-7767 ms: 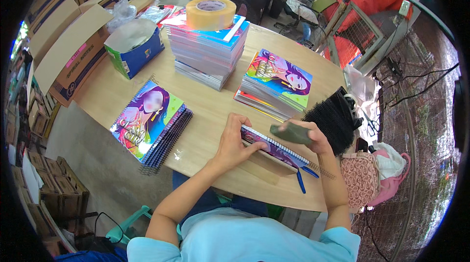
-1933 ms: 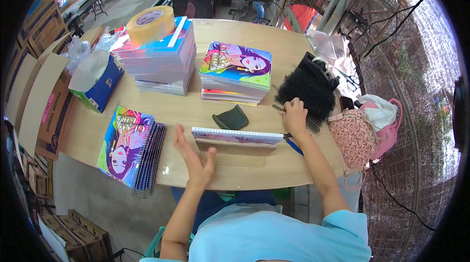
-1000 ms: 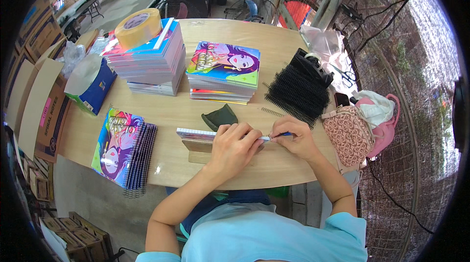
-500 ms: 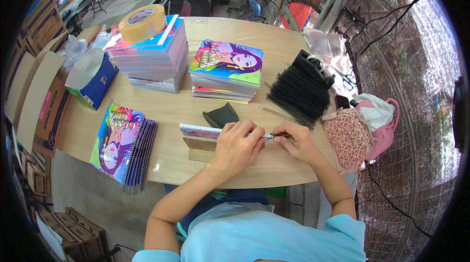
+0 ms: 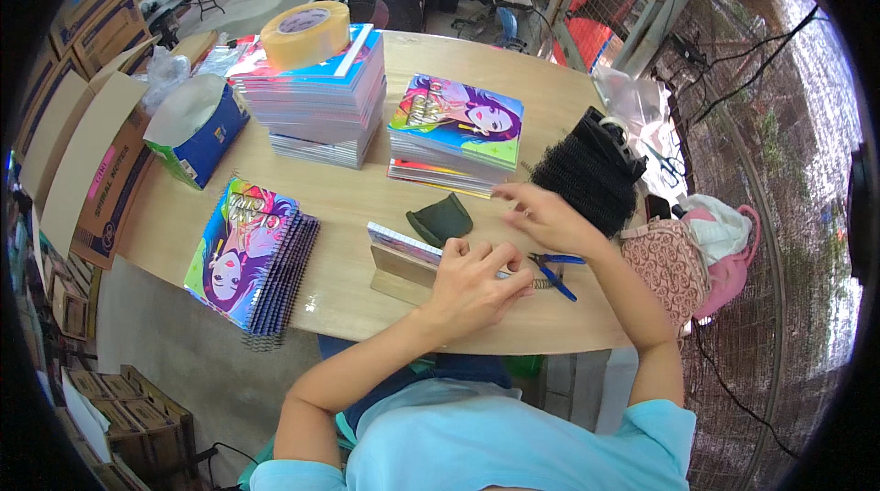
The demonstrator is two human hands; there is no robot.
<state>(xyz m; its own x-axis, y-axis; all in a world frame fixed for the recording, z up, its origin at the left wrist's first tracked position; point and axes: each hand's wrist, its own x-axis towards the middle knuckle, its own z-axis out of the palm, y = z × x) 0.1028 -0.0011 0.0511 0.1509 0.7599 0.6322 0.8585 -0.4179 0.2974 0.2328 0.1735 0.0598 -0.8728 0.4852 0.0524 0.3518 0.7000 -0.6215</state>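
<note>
My left hand (image 5: 478, 282) is closed on a notebook (image 5: 403, 242) that stands on edge against a wooden block (image 5: 401, 275), with the fingers over its right part. A bit of wire coil (image 5: 543, 284) sticks out beside the fingertips. My right hand (image 5: 543, 218) is raised over the table, fingers apart and holding nothing that I can see. Below it lie blue-handled pliers (image 5: 559, 275). A dark green, curved piece (image 5: 440, 220) rests behind the notebook. To the right is a heap of black spiral coils (image 5: 587, 175).
At left lie bound notebooks (image 5: 243, 257). Behind are a tall notebook stack (image 5: 316, 110) topped by a tape roll (image 5: 305, 34), a shorter stack (image 5: 456, 129) and a blue box (image 5: 203, 133). A patterned pouch (image 5: 665, 266) and scissors (image 5: 666, 164) sit at right.
My right hand has left the notebook's end and moved up and away, its fingers spreading. The pliers now show on the table. My left hand keeps its hold, and the whole view has shifted.
</note>
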